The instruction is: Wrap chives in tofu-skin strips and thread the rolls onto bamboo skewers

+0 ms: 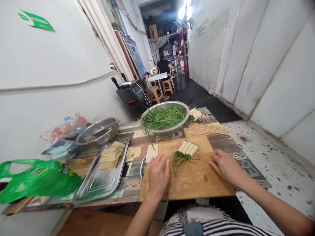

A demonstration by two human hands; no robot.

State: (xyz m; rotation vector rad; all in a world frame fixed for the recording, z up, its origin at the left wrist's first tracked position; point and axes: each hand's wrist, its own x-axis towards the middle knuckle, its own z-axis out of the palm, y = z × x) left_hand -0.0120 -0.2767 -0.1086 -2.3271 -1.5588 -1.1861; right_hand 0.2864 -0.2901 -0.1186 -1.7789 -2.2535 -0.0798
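My left hand (pixel 159 173) lies over the left part of a wooden cutting board (pixel 192 185), thumb apart from its fingers. Its fingertips touch or nearly touch the lower edge of a pale tofu-skin sheet (pixel 152 151). At the board's right edge rests my right hand (pixel 225 165), fingers bent and thumb apart, with nothing clearly visible in it. Between the hands, several tofu-skin rolls (pixel 189 148) sit side by side with green chives sticking out of their ends. More loose sheets (pixel 133 152) lie left of the board.
Behind the board stands a metal bowl (pixel 169 131) heaped with chives (pixel 164 117). Wooden skewers (pixel 209 128) and more rolls (pixel 196 113) lie beside it. Leftward are a metal tray (pixel 108 185) with stacked sheets (pixel 112 155), another bowl (pixel 98 139) and a green bag (pixel 39 180). A person (pixel 163 66) sits farther back.
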